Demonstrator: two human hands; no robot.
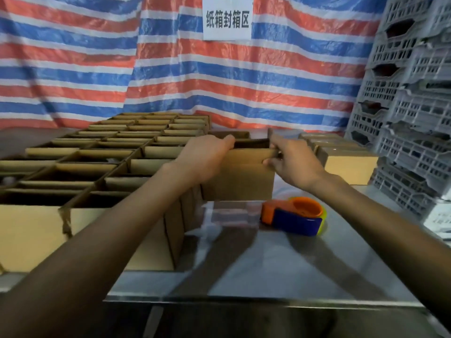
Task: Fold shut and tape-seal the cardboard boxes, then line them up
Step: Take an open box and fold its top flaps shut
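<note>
An open cardboard box (240,178) stands on the steel table (268,264) in front of me. My left hand (205,158) grips its upper left flap edge. My right hand (292,161) pinches the near flap at the box's upper right corner. The box's dark inside shows between the two hands. An orange and blue tape dispenser (292,215) lies on the table just in front of the box, to the right. A row of closed boxes (346,158) sits at the right, behind my right hand.
Many open cardboard boxes (102,152) fill the left side in rows. Grey plastic crates (410,113) are stacked at the right. A striped tarp with a white paper sign (227,19) hangs behind. The table's front edge (244,301) is near me.
</note>
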